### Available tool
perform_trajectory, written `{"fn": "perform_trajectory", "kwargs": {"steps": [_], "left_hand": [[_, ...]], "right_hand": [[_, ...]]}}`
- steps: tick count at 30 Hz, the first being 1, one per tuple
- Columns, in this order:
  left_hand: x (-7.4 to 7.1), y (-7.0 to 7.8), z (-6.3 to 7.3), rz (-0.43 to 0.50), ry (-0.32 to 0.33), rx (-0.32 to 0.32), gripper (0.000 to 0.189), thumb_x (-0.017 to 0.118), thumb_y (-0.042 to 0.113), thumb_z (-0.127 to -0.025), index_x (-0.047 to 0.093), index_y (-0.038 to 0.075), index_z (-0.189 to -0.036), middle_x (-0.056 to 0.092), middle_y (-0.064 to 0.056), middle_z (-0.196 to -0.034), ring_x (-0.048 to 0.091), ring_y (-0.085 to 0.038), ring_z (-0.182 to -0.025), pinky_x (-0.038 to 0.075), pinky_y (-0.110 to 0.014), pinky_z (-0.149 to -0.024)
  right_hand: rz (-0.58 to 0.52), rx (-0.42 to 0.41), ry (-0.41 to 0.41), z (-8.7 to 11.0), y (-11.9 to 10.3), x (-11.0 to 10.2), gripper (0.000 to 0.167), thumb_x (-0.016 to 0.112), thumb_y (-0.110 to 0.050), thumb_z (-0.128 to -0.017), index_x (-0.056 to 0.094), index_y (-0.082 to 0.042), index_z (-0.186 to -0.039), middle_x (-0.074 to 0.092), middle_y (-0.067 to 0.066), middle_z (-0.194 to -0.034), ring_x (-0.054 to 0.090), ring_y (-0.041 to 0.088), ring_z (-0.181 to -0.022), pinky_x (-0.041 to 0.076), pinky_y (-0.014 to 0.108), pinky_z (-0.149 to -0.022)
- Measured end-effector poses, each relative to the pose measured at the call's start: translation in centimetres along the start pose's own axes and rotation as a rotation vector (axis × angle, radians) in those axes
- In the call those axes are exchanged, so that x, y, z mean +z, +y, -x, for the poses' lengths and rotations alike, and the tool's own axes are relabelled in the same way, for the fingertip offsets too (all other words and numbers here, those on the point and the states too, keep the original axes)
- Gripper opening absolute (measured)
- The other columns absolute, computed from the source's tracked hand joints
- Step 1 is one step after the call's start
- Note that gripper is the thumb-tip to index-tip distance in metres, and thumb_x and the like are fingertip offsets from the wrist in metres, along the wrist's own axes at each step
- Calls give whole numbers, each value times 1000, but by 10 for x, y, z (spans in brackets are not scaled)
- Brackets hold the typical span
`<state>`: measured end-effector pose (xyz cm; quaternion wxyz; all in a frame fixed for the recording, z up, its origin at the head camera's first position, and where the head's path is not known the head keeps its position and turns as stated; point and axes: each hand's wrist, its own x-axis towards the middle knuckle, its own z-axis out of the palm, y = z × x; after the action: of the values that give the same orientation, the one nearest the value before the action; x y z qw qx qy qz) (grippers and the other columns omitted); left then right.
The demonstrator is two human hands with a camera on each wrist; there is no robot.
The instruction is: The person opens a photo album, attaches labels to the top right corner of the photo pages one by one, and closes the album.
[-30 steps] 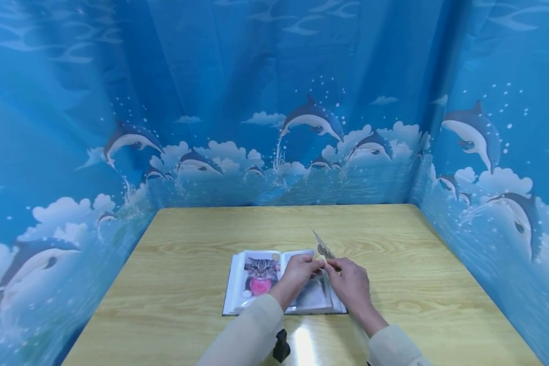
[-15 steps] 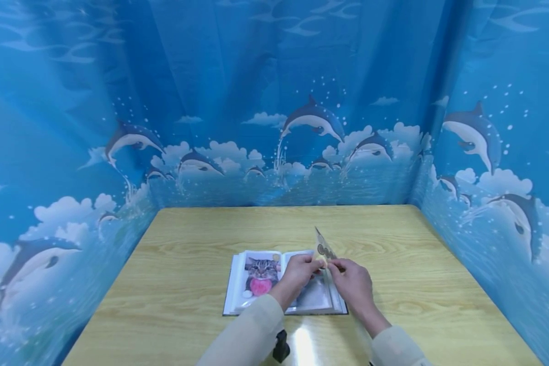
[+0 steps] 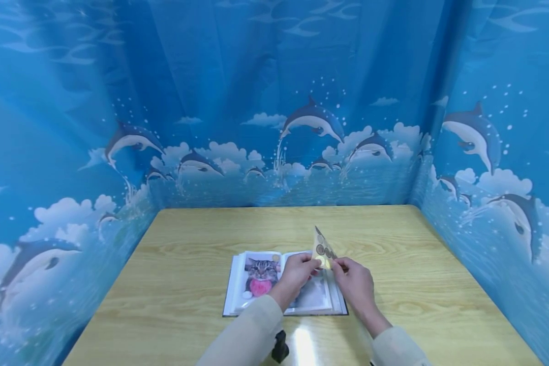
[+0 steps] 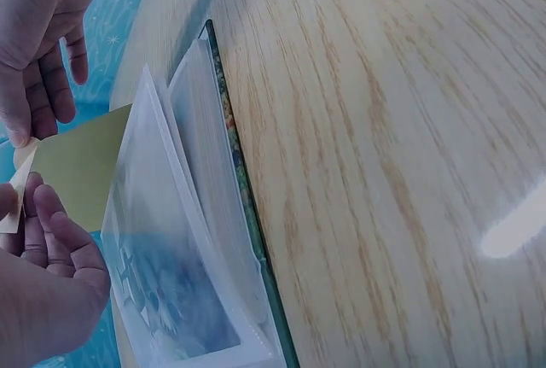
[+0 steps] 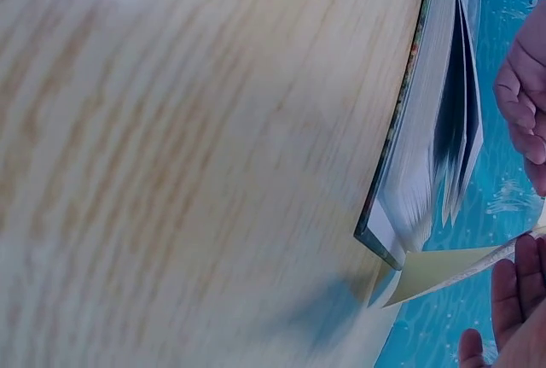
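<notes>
A thin sticker sheet (image 3: 321, 248) with dark-ringed round gold stickers stands tilted above the right page of an open photo album (image 3: 232, 284). My left hand (image 3: 296, 274) pinches its lower left edge, where a bright gold patch shows by the thumb. At the sheet's lower right corner, my right hand (image 3: 356, 284) grips it between thumb and fingers. The plain yellowish back of the sheet (image 4: 81, 163) appears in the left wrist view, between both hands. A cat photo (image 3: 262, 277) fills the left page, with a round gold sticker (image 3: 275, 257) near its top right corner.
The album lies on a wood-grain table (image 3: 187, 244). A clear page sleeve (image 4: 171, 257) stands partly lifted in the left wrist view. Dolphin-printed blue curtains (image 3: 265, 101) enclose the table's back and sides. A black object (image 3: 280, 346) sits by the left sleeve.
The sticker sheet has turned so more of its stickered face shows, with a bright gold patch at the bottom. My right hand has shifted slightly right; the left hand has barely moved.
</notes>
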<state>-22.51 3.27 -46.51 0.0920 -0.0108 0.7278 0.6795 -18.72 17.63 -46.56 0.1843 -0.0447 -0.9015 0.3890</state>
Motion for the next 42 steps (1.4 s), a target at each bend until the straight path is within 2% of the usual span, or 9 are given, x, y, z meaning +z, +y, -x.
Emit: {"fn": "perform_trajectory", "kwargs": {"steps": [7, 14, 19, 25, 31, 38, 42], "left_hand": [[1, 1, 0, -26, 27, -24, 8, 72, 10, -85, 72, 4, -81, 66, 3, -72, 58, -11, -64, 44, -21, -55], [1, 1, 1, -38, 36, -16, 8, 73, 10, -85, 72, 3, -82, 68, 2, -73, 61, -12, -66, 48, -22, -58], [1, -1, 0, 3, 36, -23, 8, 72, 8, -84, 73, 1, -88, 70, 0, -75, 63, -13, -67, 48, -23, -58], [1, -3, -2, 40, 36, -21, 11, 69, 4, -84, 72, -2, -93, 72, -3, -76, 63, -13, -66, 49, -23, -59], [3, -3, -1, 36, 35, -24, 10, 70, 4, -85, 72, -1, -94, 72, -4, -78, 63, -13, -67, 51, -23, -61], [5, -3, 2, 12, 29, -16, 9, 69, 2, -86, 72, -2, -93, 70, -3, -73, 59, -11, -63, 50, -23, -59], [9, -3, 1, -19, 27, -10, 10, 70, 1, -86, 72, -2, -95, 69, -2, -73, 60, -11, -64, 52, -24, -61]], "right_hand": [[-18, 23, -1, -1, 2, -4, 16, 68, -17, -93, 74, -4, -99, 72, 7, -86, 63, 18, -73, 52, 35, -66], [-36, 40, 2, -2, 3, -8, 16, 67, -16, -94, 74, -2, -98, 72, 8, -85, 63, 19, -72, 52, 34, -65], [-54, 49, 6, -3, 4, -9, 15, 67, -15, -93, 74, -2, -96, 72, 8, -83, 61, 16, -67, 50, 30, -58], [-91, 110, -6, -5, 7, -11, 18, 65, -18, -94, 73, -3, -99, 70, 8, -83, 57, 17, -63, 48, 27, -53], [-112, 156, 13, -8, 11, -17, 21, 63, -18, -96, 72, -2, -103, 72, 13, -94, 59, 19, -72, 49, 27, -60], [-170, 224, -8, -13, 14, -31, 27, 59, -22, -100, 69, 0, -110, 70, 16, -102, 59, 21, -79, 51, 26, -61], [-172, 251, -7, -15, 17, -37, 29, 58, -25, -101, 68, -1, -114, 70, 17, -106, 61, 24, -86, 51, 27, -69]]}}
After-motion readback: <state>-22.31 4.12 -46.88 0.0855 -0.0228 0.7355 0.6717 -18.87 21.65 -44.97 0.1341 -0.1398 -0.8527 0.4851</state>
